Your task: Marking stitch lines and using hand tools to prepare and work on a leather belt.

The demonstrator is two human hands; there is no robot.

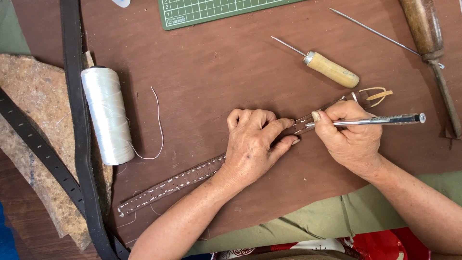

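Fingers (276, 126) of the left hand (252, 142) press flat and close together on a brown leather strap (183, 180), pinning it to the brown leather work surface (216, 77), while the right hand (349, 137) has its fingers clamped around a silver pen-like tool (380, 119) whose tip meets the strap just beyond the left fingertips. White stitching runs along both edges of the strap, which lies diagonally across the surface. Its middle stretch is hidden under the left hand, and its far end, beside a pale loop of cord (378, 94), is partly covered by the right hand, so the exact point where the tool touches is hard to make out.

Above the strap's far end lies a wooden-handled awl (329, 69), and further from the strap a long thin needle (373, 31) and a dark-handled tool (426, 31), its handle cut off by the top edge. Well to the left of the strap's near end, a spool of white thread (107, 113) rests with a loose tail curling toward the strap. A dark belt (79, 130) runs past the spool and out of view at both ends; a punched black strap (41, 149) crosses a rough hide scrap (33, 120) beyond it. A green cutting mat (216, 9) is cropped at the top.
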